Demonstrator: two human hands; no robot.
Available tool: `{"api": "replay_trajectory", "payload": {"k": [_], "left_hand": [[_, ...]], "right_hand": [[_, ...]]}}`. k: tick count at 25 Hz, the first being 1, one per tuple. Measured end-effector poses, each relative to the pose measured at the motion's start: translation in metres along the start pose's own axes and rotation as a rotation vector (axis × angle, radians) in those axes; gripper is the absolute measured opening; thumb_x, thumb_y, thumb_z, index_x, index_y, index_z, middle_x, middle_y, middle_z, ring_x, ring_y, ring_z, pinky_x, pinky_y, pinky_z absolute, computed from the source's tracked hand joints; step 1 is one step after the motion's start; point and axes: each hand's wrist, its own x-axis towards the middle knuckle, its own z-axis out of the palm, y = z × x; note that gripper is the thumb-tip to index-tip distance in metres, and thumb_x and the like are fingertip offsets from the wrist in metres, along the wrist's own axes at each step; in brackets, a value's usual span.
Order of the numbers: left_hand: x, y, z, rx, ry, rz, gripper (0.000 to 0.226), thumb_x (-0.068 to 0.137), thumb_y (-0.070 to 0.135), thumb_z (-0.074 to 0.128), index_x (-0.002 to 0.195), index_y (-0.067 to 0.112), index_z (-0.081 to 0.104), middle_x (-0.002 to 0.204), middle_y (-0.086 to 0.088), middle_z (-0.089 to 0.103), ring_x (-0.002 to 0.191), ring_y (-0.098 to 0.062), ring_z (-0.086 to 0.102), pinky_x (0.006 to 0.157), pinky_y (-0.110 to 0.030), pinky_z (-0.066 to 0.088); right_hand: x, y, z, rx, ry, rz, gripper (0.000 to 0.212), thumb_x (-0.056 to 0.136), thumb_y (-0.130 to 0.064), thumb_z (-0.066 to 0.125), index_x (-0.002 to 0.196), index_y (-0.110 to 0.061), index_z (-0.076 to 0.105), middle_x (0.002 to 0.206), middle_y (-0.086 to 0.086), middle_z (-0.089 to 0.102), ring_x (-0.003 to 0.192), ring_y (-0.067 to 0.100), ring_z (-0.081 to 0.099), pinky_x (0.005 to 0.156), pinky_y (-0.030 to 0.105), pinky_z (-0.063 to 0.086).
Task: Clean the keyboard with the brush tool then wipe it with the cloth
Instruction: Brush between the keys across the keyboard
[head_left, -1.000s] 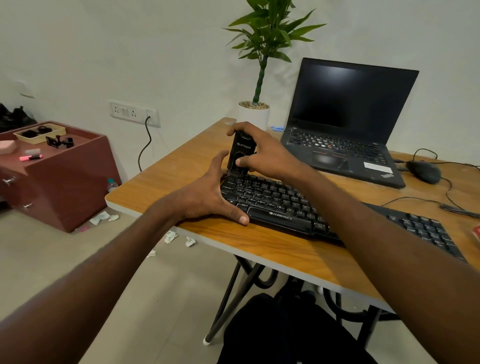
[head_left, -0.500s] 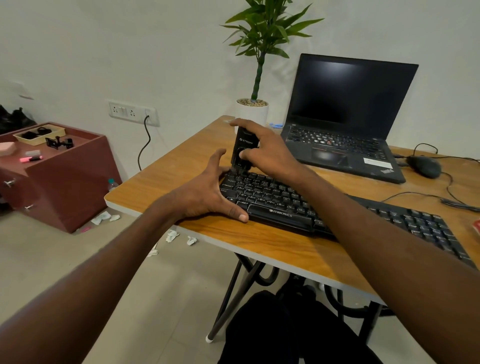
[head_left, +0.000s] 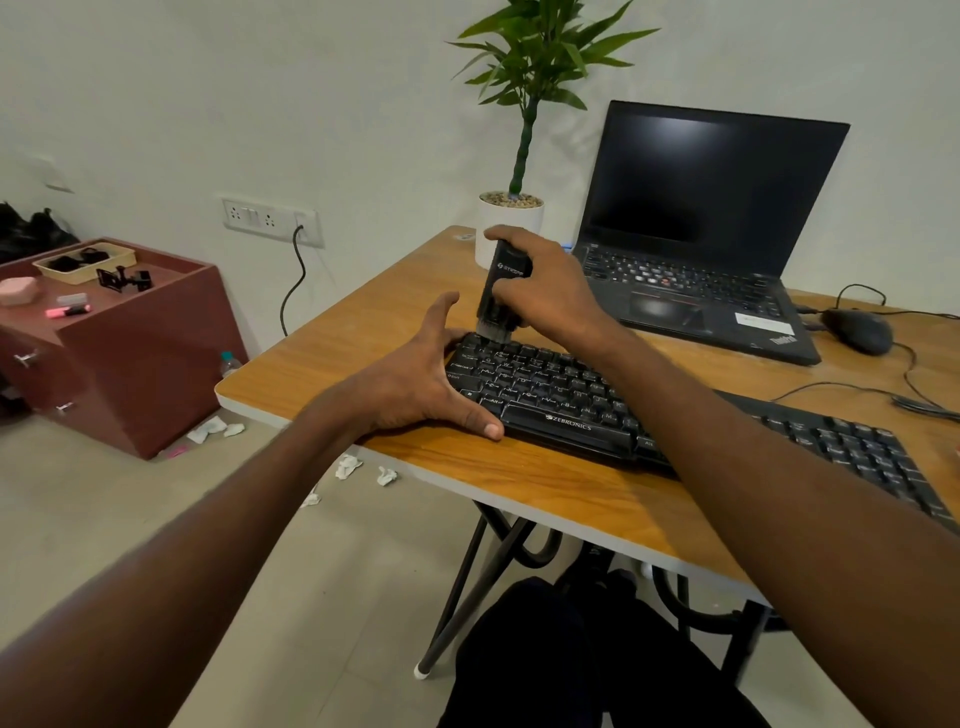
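A black keyboard (head_left: 561, 395) lies across the wooden table (head_left: 545, 488). My right hand (head_left: 550, 296) grips a black brush tool (head_left: 498, 291) upright, its bristles touching the keys at the keyboard's far left corner. My left hand (head_left: 415, 384) rests on the keyboard's left end, fingers spread along the edge and the thumb pressed against the front edge. My right forearm crosses over the keyboard's right half and hides part of it. No cloth is in view.
An open black laptop (head_left: 696, 234) sits behind the keyboard, a white potted plant (head_left: 509, 218) to its left and a wired mouse (head_left: 857, 330) to its right. A dark red cabinet (head_left: 124, 353) stands at left; paper scraps (head_left: 348, 465) litter the floor.
The brush tool has stayed at the keyboard's far left corner with only slight shifts of the right hand. My left hand has kept its place on the keyboard's left end.
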Motion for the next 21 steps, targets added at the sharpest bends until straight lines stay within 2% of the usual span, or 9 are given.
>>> {"api": "replay_trajectory", "payload": {"k": [3,5,8,10,13,15,18,21], "left_hand": [[-0.001,0.000,0.001,-0.006,-0.003,0.000,0.160,0.053,0.038,0.103,0.163,0.041,-0.013,0.153,0.013,0.035,0.137,-0.008,0.038,0.116,-0.029,0.032],[-0.001,-0.001,0.000,-0.013,-0.001,0.002,0.162,0.049,0.045,0.105,0.162,0.045,-0.011,0.163,0.005,0.033,0.144,-0.014,0.041,0.124,-0.040,0.033],[-0.001,-0.001,0.000,-0.005,0.001,0.013,0.164,0.043,0.053,0.105,0.160,0.050,-0.009,0.169,-0.002,0.028,0.152,-0.022,0.034,0.126,-0.048,0.031],[0.000,-0.001,0.001,-0.004,-0.002,0.007,0.163,0.045,0.049,0.105,0.161,0.047,-0.009,0.164,0.002,0.032,0.145,-0.017,0.040,0.124,-0.043,0.034],[0.001,-0.001,0.001,-0.008,-0.018,0.003,0.158,0.052,0.037,0.103,0.163,0.042,-0.010,0.150,0.011,0.037,0.127,-0.001,0.047,0.115,-0.030,0.037],[0.002,0.000,0.001,-0.001,-0.030,0.003,0.158,0.053,0.038,0.102,0.163,0.043,-0.012,0.164,0.005,0.031,0.134,-0.002,0.039,0.113,-0.027,0.033],[0.001,0.001,0.002,-0.004,-0.030,0.001,0.156,0.055,0.037,0.102,0.163,0.043,-0.011,0.171,0.001,0.024,0.138,-0.006,0.035,0.112,-0.026,0.034],[0.001,0.001,0.002,-0.011,-0.014,0.013,0.154,0.054,0.037,0.102,0.163,0.044,-0.007,0.169,0.001,0.026,0.137,-0.007,0.035,0.108,-0.025,0.035]], "right_hand": [[-0.003,-0.004,0.001,0.011,-0.086,-0.053,0.064,0.082,-0.003,0.067,0.139,-0.033,0.061,0.107,-0.015,0.057,0.103,0.020,0.065,0.082,0.039,0.064],[-0.005,-0.006,0.003,-0.043,-0.067,-0.084,0.059,0.081,-0.008,0.068,0.134,-0.034,0.064,0.106,-0.017,0.058,0.101,0.017,0.063,0.085,0.042,0.062],[-0.009,-0.002,0.008,-0.064,-0.032,-0.156,0.067,0.080,-0.006,0.065,0.140,-0.037,0.059,0.122,-0.007,0.063,0.108,0.016,0.063,0.091,0.040,0.061],[-0.009,0.001,0.008,-0.060,-0.017,-0.144,0.065,0.080,-0.006,0.065,0.138,-0.037,0.061,0.125,-0.006,0.062,0.109,0.017,0.062,0.091,0.039,0.061],[-0.005,0.003,0.003,-0.031,0.014,-0.059,0.058,0.082,-0.010,0.066,0.133,-0.036,0.064,0.111,-0.012,0.062,0.098,0.012,0.063,0.086,0.038,0.063],[-0.008,0.002,0.003,-0.026,0.023,-0.038,0.058,0.083,-0.010,0.066,0.135,-0.037,0.062,0.106,-0.019,0.058,0.099,0.013,0.063,0.085,0.039,0.063],[-0.017,0.007,0.007,-0.043,0.065,-0.073,0.061,0.083,-0.014,0.064,0.137,-0.041,0.056,0.113,-0.012,0.060,0.107,0.020,0.063,0.087,0.043,0.062],[-0.021,0.013,0.010,-0.042,0.105,-0.105,0.063,0.086,-0.009,0.064,0.140,-0.033,0.043,0.102,-0.005,0.062,0.092,0.016,0.069,0.077,0.041,0.064]]}}
